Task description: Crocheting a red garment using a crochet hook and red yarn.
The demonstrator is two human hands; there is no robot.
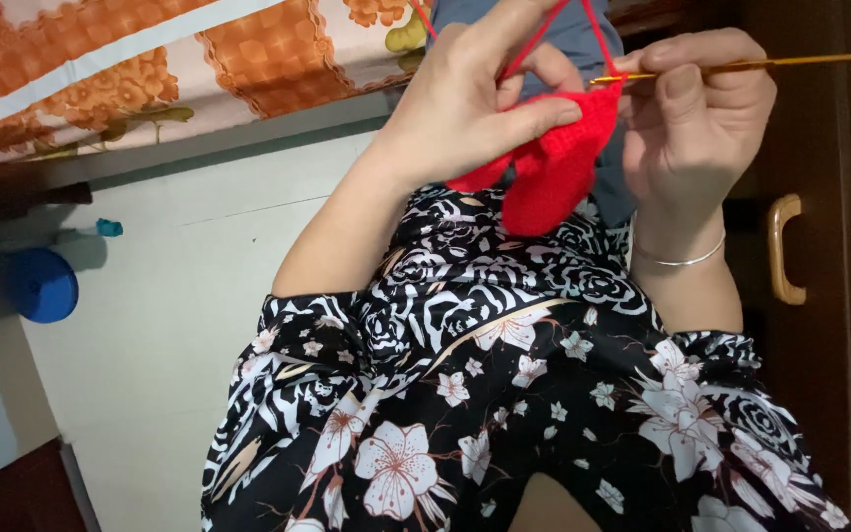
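Centrally, a floral dress fills the lap; above it the left hand pinches the red crochet piece, while the right hand grips a golden hook touching its top edge

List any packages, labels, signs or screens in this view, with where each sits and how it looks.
None show: no package, label, sign or screen.
Left hand: pinches a red crochet piece at centre top.
Right hand: holds a thin golden crochet hook pointing right.
Blue round object: on the pale floor at far left; its kind is unclear.
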